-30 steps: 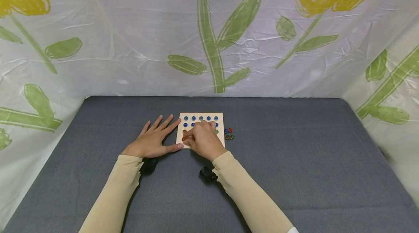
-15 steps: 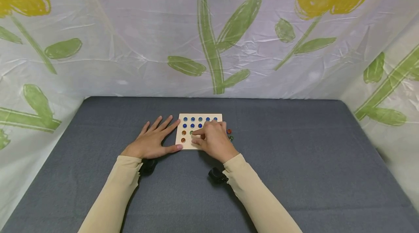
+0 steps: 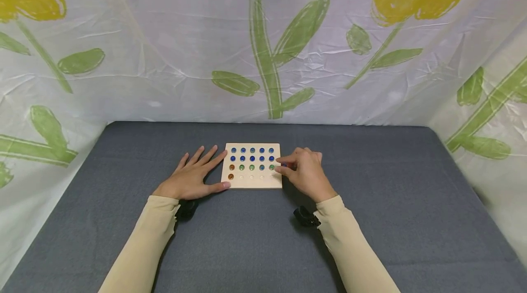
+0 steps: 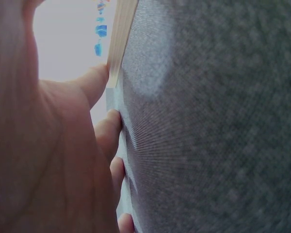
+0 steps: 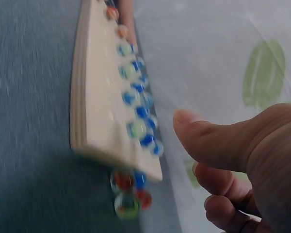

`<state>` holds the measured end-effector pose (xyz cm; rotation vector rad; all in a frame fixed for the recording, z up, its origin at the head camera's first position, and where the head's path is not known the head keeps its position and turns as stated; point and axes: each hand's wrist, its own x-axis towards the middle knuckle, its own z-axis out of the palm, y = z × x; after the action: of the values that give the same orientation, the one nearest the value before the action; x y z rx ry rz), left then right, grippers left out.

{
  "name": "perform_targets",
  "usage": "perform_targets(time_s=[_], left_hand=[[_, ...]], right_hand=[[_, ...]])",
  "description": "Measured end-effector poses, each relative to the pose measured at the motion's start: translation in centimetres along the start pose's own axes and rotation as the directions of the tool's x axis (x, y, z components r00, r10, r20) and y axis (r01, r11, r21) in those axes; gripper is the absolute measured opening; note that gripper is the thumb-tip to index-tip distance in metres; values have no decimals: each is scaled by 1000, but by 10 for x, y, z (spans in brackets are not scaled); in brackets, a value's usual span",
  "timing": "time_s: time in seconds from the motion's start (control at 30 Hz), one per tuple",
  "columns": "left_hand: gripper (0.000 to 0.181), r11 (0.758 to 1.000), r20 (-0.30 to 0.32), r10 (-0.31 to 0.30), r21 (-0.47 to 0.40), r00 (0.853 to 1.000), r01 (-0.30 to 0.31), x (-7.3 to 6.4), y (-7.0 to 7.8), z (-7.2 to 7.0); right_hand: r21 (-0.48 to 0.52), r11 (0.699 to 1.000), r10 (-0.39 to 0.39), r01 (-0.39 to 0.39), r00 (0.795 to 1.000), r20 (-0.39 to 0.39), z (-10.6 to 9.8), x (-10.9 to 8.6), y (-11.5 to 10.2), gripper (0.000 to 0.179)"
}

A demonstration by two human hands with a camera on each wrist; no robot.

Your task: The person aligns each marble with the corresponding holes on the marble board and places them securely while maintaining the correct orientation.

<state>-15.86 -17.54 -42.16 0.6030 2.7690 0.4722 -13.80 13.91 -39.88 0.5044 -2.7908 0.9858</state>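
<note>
A pale wooden board point(image 3: 251, 184) lies on the table, set with rows of glass marbles. Blue marbles point(image 3: 252, 158) fill its two far rows; the third row mixes amber, green and blue. One amber marble point(image 3: 231, 177) sits at the left of the front row, beside bare hollows. My left hand point(image 3: 191, 178) rests spread, index finger and thumb at the board's left edge. At the right edge is my right hand point(image 3: 306, 174), thumb and index finger parted with nothing between them. Beyond that edge, loose marbles point(image 5: 127, 205) lie together, mostly hidden by this hand in the head view.
Dark grey cloth point(image 3: 230, 247) covers the table and extends around the board on all sides. A pale curtain point(image 3: 173, 55) with painted flowers hangs behind the far edge and at both sides. A small black camera point(image 3: 306, 216) sits at each wrist.
My right hand has moved from the amber marble at the board's front left across to its right edge, uncovering the rows. My left hand has stayed in place.
</note>
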Motion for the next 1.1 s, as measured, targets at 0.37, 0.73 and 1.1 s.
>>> perform_targets(time_s=[0.37, 0.73, 1.1], left_hand=[[97, 1000, 4, -10, -5, 1000, 10, 1, 1, 0], [96, 1000, -1, -4, 4, 1000, 4, 1, -1, -2], [97, 1000, 0, -3, 2, 1000, 3, 0, 2, -1]], right_hand=[[-1, 998, 64, -64, 995, -78, -7, -11, 35, 22], [-6, 995, 95, -96, 992, -82, -1, -8, 45, 22], [38, 993, 118, -116, 991, -66, 8, -8, 49, 23]])
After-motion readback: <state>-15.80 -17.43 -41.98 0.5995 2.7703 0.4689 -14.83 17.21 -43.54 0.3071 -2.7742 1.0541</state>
